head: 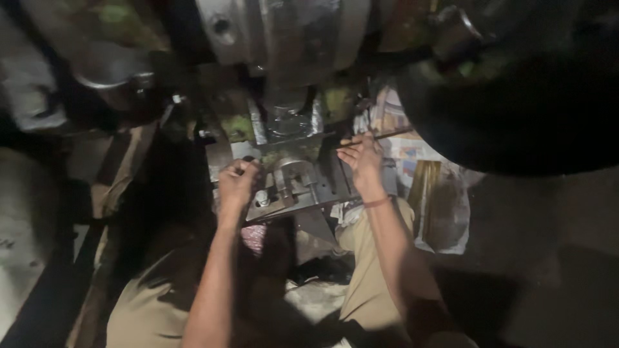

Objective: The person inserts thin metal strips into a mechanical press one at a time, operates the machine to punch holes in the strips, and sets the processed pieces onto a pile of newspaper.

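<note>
I look down at a metal press machine (284, 38) with a steel die block (293, 183) on its bed. My left hand (237, 182) is curled closed at the left side of the die; whether it holds anything is hidden by the fingers and the dim light. My right hand (361, 158) pinches a thin dark metal rod (380, 136) that runs right from the die. A thin band circles my right wrist (377, 203). My knees in tan trousers (367, 283) sit below the bed.
A large black flywheel (516, 109) fills the upper right. Sheets of printed paper (432, 193) hang at the machine's right side. A dark curved machine part (109, 71) stands at upper left. Wooden boards (122, 174) lie to the left.
</note>
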